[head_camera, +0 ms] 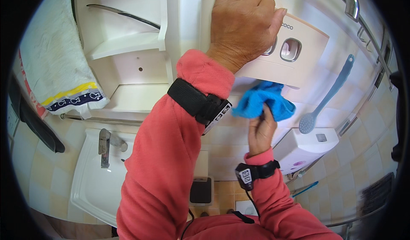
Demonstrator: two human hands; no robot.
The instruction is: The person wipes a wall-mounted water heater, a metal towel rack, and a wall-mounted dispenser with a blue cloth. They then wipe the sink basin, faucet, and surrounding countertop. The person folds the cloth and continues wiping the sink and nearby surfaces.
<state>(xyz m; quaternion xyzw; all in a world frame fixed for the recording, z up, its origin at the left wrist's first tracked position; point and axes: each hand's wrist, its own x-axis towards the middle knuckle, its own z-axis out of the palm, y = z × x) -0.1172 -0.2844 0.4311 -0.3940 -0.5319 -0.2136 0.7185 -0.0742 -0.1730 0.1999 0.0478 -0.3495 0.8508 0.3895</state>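
My left hand (pixel 245 25) is raised with curled fingers over the left part of a beige wall-mounted dispenser box (pixel 307 41), which has metal-rimmed oval openings. Whether its fingers grip the box's edge or merely rest there is hidden. Below the box, my right hand (pixel 264 128) holds a bunched blue cloth (pixel 266 104) between thumb and fingers; the cloth's upper end lies against or just under the box's underside. Both wrists wear black straps with small tagged devices over red sleeves.
White shelves (pixel 128 44) and a hanging towel (pixel 61 54) stand at left, above a washbasin (pixel 99 182) with a faucet (pixel 104 147). At right are a blue-grey long-handled scrubber (pixel 333 89), a white cistern (pixel 307 144) and a chrome rail (pixel 352 6). A bin (pixel 201 191) stands below.
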